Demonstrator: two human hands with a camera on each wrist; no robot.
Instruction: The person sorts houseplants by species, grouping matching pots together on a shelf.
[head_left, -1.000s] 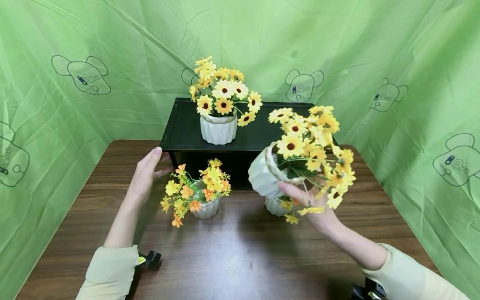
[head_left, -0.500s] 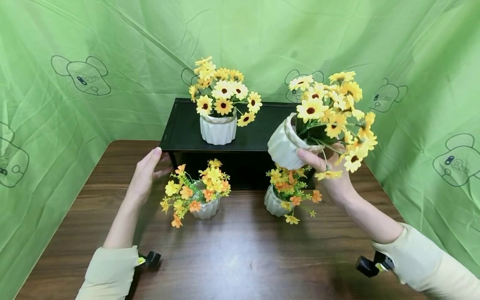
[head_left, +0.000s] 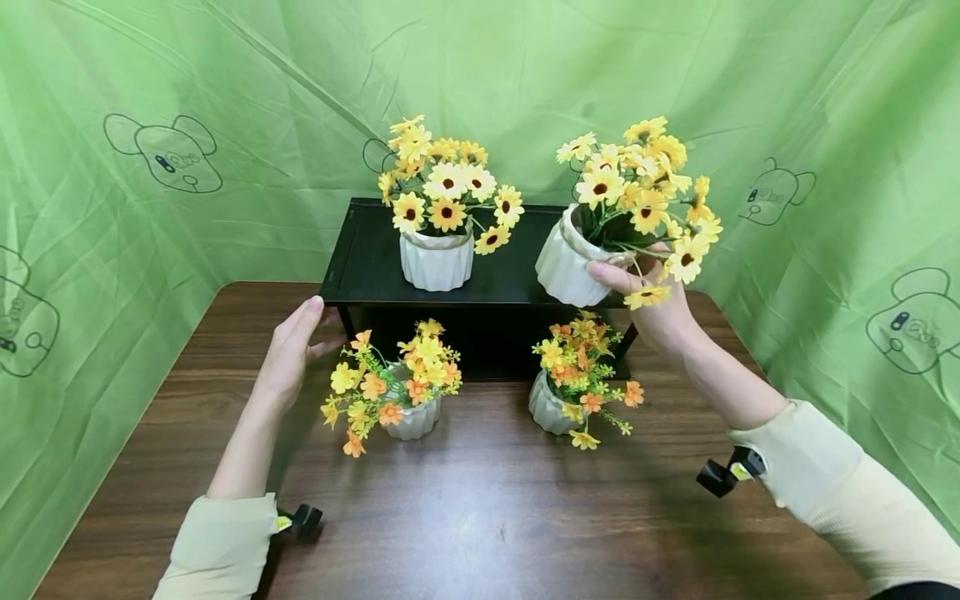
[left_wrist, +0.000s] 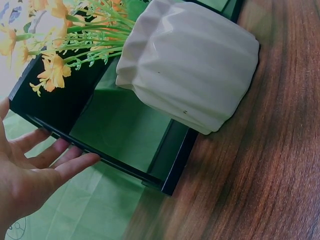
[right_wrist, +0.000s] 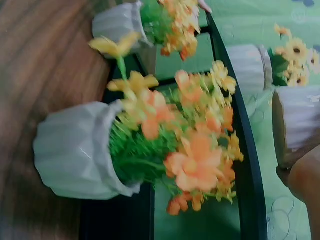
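Note:
My right hand [head_left: 660,304] grips a white fluted pot [head_left: 573,258] of yellow daisies [head_left: 637,192] near its rim. This pot tilts to the right over the front right part of the black shelf [head_left: 506,250]. In the right wrist view, that pot [right_wrist: 300,117] is partly cut off by the frame and stands apart from the shelf edge [right_wrist: 245,135]. With fairly straight fingers, my left hand [head_left: 292,350] touches the shelf's left front corner. The left wrist view shows those fingertips against the side bar [left_wrist: 110,160]. A similar daisy pot [head_left: 437,260] stands upright on the shelf's left half.
Two smaller white pots with orange and yellow flowers, one left [head_left: 415,417] and one right [head_left: 551,406], stand on the wooden table [head_left: 465,517] before the shelf. Green cloth [head_left: 495,67] with bear drawings hangs at the back and sides.
My right hand has raised the daisy pot from in front of the shelf, then brought it left and over the top board, less tilted. The left hand has stayed at the corner.

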